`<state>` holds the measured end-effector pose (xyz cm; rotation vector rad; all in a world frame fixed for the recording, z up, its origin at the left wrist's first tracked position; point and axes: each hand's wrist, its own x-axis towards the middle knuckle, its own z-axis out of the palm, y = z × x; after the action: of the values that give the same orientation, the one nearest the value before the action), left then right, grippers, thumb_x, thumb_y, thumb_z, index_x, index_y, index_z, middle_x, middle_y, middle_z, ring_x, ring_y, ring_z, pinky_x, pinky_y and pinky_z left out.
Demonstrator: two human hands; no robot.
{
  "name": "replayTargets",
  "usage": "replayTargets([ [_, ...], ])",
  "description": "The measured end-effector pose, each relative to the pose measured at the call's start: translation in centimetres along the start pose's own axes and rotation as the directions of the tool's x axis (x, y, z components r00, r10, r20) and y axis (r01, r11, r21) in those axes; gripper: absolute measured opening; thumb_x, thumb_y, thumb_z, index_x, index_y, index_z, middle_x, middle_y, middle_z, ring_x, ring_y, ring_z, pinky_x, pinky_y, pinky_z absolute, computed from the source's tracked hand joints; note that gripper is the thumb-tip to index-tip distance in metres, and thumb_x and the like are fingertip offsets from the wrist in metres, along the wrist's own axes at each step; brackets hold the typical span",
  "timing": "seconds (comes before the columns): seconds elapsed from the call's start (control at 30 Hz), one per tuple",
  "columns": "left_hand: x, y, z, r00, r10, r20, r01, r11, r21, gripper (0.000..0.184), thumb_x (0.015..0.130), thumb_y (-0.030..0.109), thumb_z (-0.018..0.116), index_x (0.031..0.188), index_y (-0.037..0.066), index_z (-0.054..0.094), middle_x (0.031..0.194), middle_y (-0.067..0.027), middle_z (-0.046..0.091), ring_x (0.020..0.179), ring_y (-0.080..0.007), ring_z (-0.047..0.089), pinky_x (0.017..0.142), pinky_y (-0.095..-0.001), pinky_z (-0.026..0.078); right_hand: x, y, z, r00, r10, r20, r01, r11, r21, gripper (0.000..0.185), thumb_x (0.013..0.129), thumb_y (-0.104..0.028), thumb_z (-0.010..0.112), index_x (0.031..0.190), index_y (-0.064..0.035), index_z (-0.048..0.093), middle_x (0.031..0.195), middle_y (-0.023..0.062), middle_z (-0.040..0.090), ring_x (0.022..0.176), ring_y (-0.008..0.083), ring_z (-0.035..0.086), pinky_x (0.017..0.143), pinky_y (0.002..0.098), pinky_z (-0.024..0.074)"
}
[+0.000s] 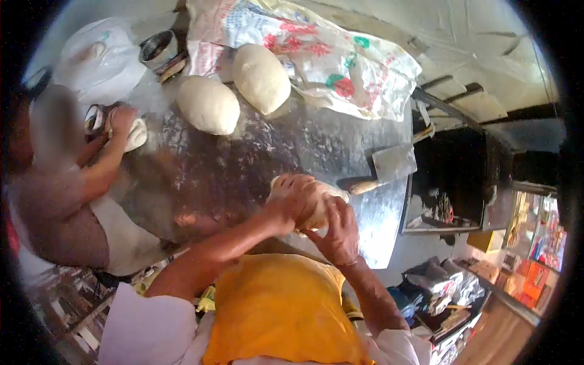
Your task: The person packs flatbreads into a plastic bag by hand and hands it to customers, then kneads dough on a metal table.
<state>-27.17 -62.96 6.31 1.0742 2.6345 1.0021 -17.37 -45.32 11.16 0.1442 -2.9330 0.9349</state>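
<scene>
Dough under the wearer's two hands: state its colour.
The dough is creamy off-white; it shows best in the head view.

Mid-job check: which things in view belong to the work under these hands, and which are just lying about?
Likely part of the job:
Dough, under the left hand and right hand
Metal tabletop
Left dough mound and right dough mound
Wide-bladed tool, untouched

Apparently just lying about:
Printed plastic sheet, by the mounds
Dark container
White plastic bag

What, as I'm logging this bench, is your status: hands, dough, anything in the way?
Left hand and right hand on dough. Dough at table's near side, partly hidden by hands. Scraper close by, handle toward dough, contact unclear.
</scene>
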Motion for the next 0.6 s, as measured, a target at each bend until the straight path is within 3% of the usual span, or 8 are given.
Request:
replayTargets([
  [0.07,-3.1,1.9,1.2,0.982,-0.005,-0.187,-0.002,0.999,-0.042,0.051,0.092,0.025,0.066,0.138,0.009,0.052,0.137,-0.0163,0.056,0.128,-0.0394,0.053,0.107,-0.0558,0.037,-0.3,-0.2,0.5,0.997,-0.048,0.062,0.055,0.992,-0.113,0.083,0.078,-0.038,0.083,0.149,-0.0112,0.049,0.149,0.0165,0.049,0.129,0.0388,0.054,0.108,0.0586,0.0411],
  [0.17,-2.4,1.7,2.5,0.969,-0.067,-0.239,0.053,0.997,-0.062,0.053,0.089,0.026,0.062,0.136,0.003,0.052,0.139,-0.0186,0.056,0.128,-0.0407,0.053,0.109,-0.0561,0.034,1.1,1.1,4.1,0.995,-0.055,0.085,0.071,0.977,-0.201,0.081,0.080,-0.041,0.076,0.151,-0.0134,0.048,0.151,0.0144,0.050,0.136,0.0370,0.050,0.112,0.0611,0.0336],
  [0.27,2.8,-3.4,4.6,0.956,-0.016,-0.292,0.004,0.999,-0.041,0.057,0.086,0.032,0.061,0.134,0.003,0.056,0.136,-0.0187,0.059,0.126,-0.0394,0.054,0.109,-0.0559,0.034,6.1,5.2,6.7,0.998,0.024,-0.054,-0.032,0.988,-0.152,0.072,0.085,-0.033,0.071,0.151,-0.0142,0.050,0.143,0.0128,0.056,0.132,0.0361,0.053,0.108,0.0577,0.0380],
  [0.33,7.0,-5.8,4.7,0.984,-0.095,-0.147,0.085,0.993,-0.077,0.056,0.085,0.034,0.062,0.131,0.002,0.059,0.130,-0.0189,0.063,0.121,-0.0399,0.057,0.106,-0.0563,0.037,10.4,8.9,7.5,0.997,0.072,-0.035,-0.073,0.997,-0.012,0.059,0.090,-0.024,0.063,0.147,-0.0128,0.054,0.134,0.0141,0.062,0.125,0.0348,0.058,0.104,0.0542,0.0411],
  [0.4,12.7,-7.6,3.6,0.966,-0.062,-0.250,0.077,0.996,0.050,0.048,0.084,0.035,0.066,0.120,0.003,0.065,0.122,-0.0180,0.066,0.114,-0.0386,0.060,0.101,-0.0563,0.041,14.8,12.2,8.1,0.997,0.074,-0.027,-0.073,0.997,0.033,0.064,0.086,-0.028,0.067,0.146,-0.0116,0.055,0.132,0.0144,0.062,0.125,0.0346,0.057,0.105,0.0528,0.0408],
  [0.47,17.0,-9.7,2.6,0.976,-0.057,-0.208,0.067,0.997,0.040,0.036,0.085,0.034,0.068,0.105,0.005,0.069,0.111,-0.0157,0.070,0.107,-0.0366,0.063,0.098,-0.0540,0.043,19.4,12.6,7.3,0.992,0.026,-0.127,-0.033,0.998,-0.056,0.060,0.084,-0.033,0.070,0.137,-0.0081,0.059,0.129,0.0161,0.064,0.124,0.0359,0.059,0.103,0.0497,0.0432],
  [0.53,19.7,-11.4,3.6,0.938,-0.077,-0.339,0.074,0.997,-0.022,0.028,0.088,0.032,0.069,0.096,0.006,0.070,0.100,-0.0150,0.071,0.098,-0.0360,0.065,0.093,-0.0513,0.047,22.0,14.1,7.6,0.984,-0.007,-0.176,-0.022,0.987,-0.157,0.053,0.081,-0.033,0.073,0.128,-0.0094,0.063,0.125,0.0114,0.065,0.118,0.0330,0.060,0.100,0.0490,0.0441],
  [0.6,20.5,-11.1,3.1,0.952,-0.159,-0.262,0.162,0.987,-0.010,0.030,0.094,0.035,0.064,0.097,0.005,0.068,0.097,-0.0193,0.070,0.094,-0.0404,0.066,0.087,-0.0513,0.051,22.2,14.2,7.5,0.976,-0.051,-0.214,0.000,0.973,-0.230,0.051,0.081,-0.035,0.075,0.124,-0.0096,0.065,0.119,0.0104,0.066,0.113,0.0329,0.061,0.097,0.0484,0.0446],
])
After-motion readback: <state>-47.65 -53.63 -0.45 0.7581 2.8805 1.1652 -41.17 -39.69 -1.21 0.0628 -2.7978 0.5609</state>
